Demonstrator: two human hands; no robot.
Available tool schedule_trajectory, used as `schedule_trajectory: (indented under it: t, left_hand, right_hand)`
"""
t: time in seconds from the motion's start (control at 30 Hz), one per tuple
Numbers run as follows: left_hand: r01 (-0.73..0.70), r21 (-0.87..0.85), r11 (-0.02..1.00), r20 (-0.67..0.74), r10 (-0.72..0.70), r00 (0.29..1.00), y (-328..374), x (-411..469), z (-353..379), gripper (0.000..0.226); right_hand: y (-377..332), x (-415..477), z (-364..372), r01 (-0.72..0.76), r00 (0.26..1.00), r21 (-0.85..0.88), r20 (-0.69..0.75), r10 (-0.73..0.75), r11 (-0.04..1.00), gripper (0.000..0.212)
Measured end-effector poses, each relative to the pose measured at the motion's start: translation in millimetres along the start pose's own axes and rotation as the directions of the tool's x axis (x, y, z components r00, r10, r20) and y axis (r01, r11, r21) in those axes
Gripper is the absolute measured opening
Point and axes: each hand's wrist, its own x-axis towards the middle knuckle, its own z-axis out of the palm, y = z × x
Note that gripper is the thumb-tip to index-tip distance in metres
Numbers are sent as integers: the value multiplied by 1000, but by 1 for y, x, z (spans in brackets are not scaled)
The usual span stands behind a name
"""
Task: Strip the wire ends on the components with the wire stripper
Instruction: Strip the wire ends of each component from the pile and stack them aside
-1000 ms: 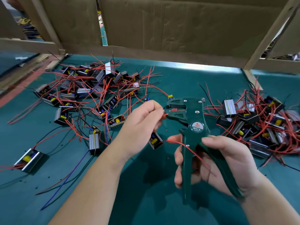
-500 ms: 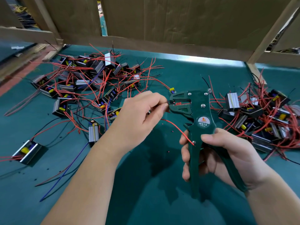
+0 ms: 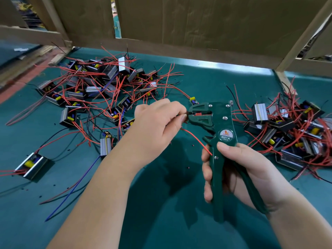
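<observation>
Head view is showing the left hand (image 3: 158,126) pinching a thin dark wire end (image 3: 182,115) between thumb and forefinger, holding it at the mouth of the green wire stripper (image 3: 217,123). The right hand (image 3: 239,169) is wrapping its fingers round the stripper's two handles, with the thumb lying just under the round W01A label. A red wire (image 3: 196,139) is trailing from beneath the left palm down to the right fingers; the component it belongs to is hidden by the left hand. Left of the grip, a heap of components (image 3: 100,87) is lying on the green mat (image 3: 161,203): open metal cases, several holding a small board with a yellow part, with red and black leads tangling over them. One such case (image 3: 32,165) is sitting apart, far out to the left, with a yellow part showing inside. Right of the grip, a second heap (image 3: 287,126) is lying near the stripper's head.
</observation>
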Motion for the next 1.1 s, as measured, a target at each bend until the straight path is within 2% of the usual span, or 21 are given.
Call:
schedule_trajectory:
  t: [0.07,0.17,0.27,0.37,0.47,0.73,0.8,0.87,0.97,1.1]
  left_hand:
    - [53,-6,999,12,-53,999,-2,0,1,17]
    - [129,16,992,94,-130,987,-8,-1,2,20]
    - [185,31,982,140,-187,972,-14,-3,1,17]
    - [224,-69,972,58,-221,974,-17,-3,-3,16]
    - [250,-156,956,10,-251,968,-21,-3,-5,20]
    - [274,-220,936,13,-278,961,-21,-3,-1,22]
    - [289,-300,909,-17,-308,951,-21,-2,1,23]
    - [326,-504,800,-21,-388,921,-20,1,4,28]
    - [383,-773,506,41,-562,826,-19,5,8,42]
    - [383,-917,109,203,-699,685,-25,9,6,39]
  right_hand:
    - [3,1,8,-3,999,10,-42,3,1000,50]
    - [7,11,12,7,974,7,-225,-5,1000,43]
    - [-4,20,4,-79,941,-118,-337,35,990,42]
    - [-14,4,-4,45,960,89,-280,-18,995,48]
    - [-15,-9,-9,72,970,65,-237,-55,995,44]
    - [-11,-7,-1,71,976,82,-210,-52,994,37]
    - [-10,-8,-4,84,978,80,-198,-67,993,38]
    - [-9,-8,-5,100,982,89,-169,-84,991,43]
    - [-8,-7,-7,120,984,119,-146,-102,986,52]
    - [-7,-5,-10,148,984,188,-127,-125,971,53]
